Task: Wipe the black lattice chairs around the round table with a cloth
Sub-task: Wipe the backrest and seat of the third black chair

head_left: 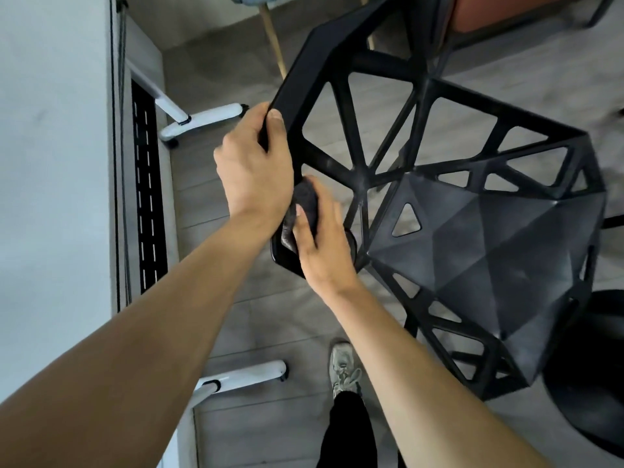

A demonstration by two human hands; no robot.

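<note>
Two bare forearms reaching down and forward from the lower edge. At far left, pale wall (50, 163), then a black perforated strip (147, 190) running along its edge. Just right of that, two white legs (202, 121) on casters on the grey floor (236, 315), one above, one below.

Left hand (251, 160) curled round the top rail of the chair (472, 231), thumb over the near face, fingers wrapped behind; firm grip on the rim. Directly below it, right hand (320, 244) pressing a dark cloth (305, 206) against the same rim, thumb laid across the cloth, fingers folded round it and mostly hidden behind the bar. Both hands close together, nearly touching, cloth between them.

Below the right forearm, a grey shoe (344, 366) and black trouser leg on the floor.

Further right, backrest lattice of triangular openings, then the faceted solid seat with one small triangular hole, ringed by more cutouts. Chair tipped toward the camera, seen from above. At top, a wooden leg (273, 38) and a reddish-brown surface (506, 11). At far lower right, part of another dark rounded object (591, 366), too cropped to identify.
</note>
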